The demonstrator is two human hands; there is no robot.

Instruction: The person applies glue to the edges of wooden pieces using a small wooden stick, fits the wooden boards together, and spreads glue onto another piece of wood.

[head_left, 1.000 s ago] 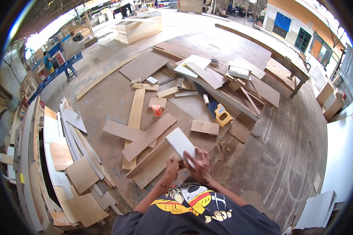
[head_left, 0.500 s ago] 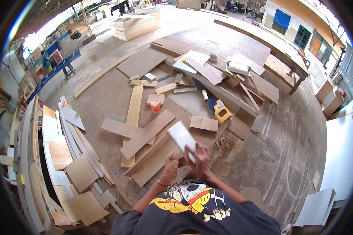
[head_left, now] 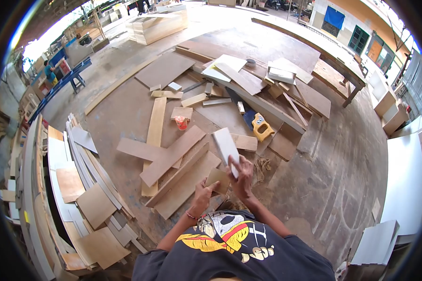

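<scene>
My right hand [head_left: 241, 178] is closed around the lower end of a white rectangular board [head_left: 224, 143], which points up and away from me. My left hand [head_left: 201, 196] pinches a small, thin brown square piece [head_left: 217, 180]; whether it is sandpaper or wood I cannot tell. The two hands are close together in front of my shirt, and the brown piece lies between them. Just beyond my left hand, a long board standing on its edge [head_left: 178, 175] runs beside a flat board [head_left: 187, 189]. A wooden block [head_left: 244, 142] is partly behind the white board.
A handsaw with a yellow handle [head_left: 261, 127] lies by a long beam [head_left: 267, 110]. An orange-red cup [head_left: 181, 122] stands among wood offcuts. Crossed planks [head_left: 173, 157] are ahead of me, and stacked boards [head_left: 96, 206] line the left. A person [head_left: 50, 73] is far left.
My right hand has moved the white board rightward and up, away from my left hand. The brown square piece in my left hand now shows plainly. The camera view has shifted slightly.
</scene>
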